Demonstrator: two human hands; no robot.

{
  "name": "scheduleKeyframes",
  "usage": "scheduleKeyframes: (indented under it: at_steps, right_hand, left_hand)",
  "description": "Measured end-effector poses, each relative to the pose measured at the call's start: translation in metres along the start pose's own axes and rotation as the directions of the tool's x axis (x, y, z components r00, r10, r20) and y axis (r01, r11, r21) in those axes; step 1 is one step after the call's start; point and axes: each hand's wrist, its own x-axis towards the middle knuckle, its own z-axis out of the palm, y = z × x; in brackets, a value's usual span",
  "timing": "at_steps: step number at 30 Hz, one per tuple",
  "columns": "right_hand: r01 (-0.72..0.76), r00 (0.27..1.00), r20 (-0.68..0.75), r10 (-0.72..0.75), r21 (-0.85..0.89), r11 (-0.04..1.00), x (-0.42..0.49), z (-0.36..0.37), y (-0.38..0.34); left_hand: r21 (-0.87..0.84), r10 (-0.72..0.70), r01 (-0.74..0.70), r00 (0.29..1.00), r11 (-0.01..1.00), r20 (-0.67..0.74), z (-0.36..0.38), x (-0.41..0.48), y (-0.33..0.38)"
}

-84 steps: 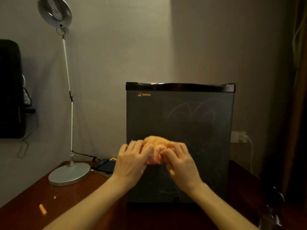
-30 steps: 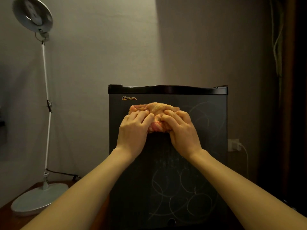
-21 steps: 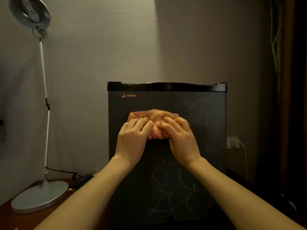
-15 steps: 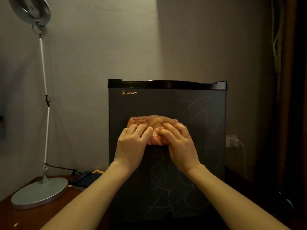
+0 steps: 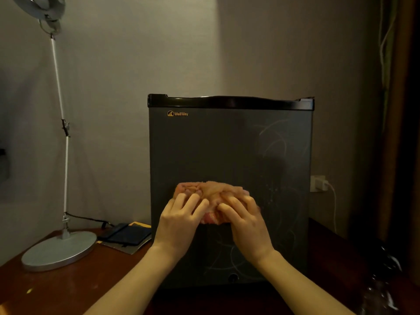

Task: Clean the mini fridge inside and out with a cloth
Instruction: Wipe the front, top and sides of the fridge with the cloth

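Lamp [image 5: 60, 251] stood left on tabletop [image 5: 79, 289]. Left hand [image 5: 179, 220], fingers extended, pressed orange cloth [image 5: 213, 192] flat against mini fridge [image 5: 227, 144] door, mid-height; right hand [image 5: 246, 220] pressed likewise. Step judged: wiping closed door. Next called for firm passes over chalky swirls [image 5: 272, 139], lower and right.

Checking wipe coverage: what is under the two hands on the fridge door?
An orange cloth, bunched, pressed against the fridge door by left hand and right hand. The door patch beneath it is hidden.
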Motion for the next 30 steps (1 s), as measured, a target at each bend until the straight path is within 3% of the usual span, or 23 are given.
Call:
scheduleKeyframes:
  at_steps: [17, 23, 30]
  right_hand:
    - [0.157, 0.959, 0.23, -0.166, 0.059, 0.986, -0.083, 0.019, -0.021]
    - [0.161, 0.897, 0.416, -0.148, 0.003, 0.987, -0.112, 0.035, -0.025]
    - [0.155, 0.848, 0.508, -0.154, 0.041, 0.987, -0.113, 0.028, -0.034]
  left_hand:
    - [-0.049, 0.134, -0.13, 0.986, 0.99, 0.096, 0.028, -0.095, 0.021]
    - [-0.068, 0.23, -0.22, 0.944, 0.973, 0.237, 0.038, -0.12, 0.025]
    - [-0.148, 0.191, -0.143, 0.898, 0.979, 0.396, 0.041, -0.139, 0.033]
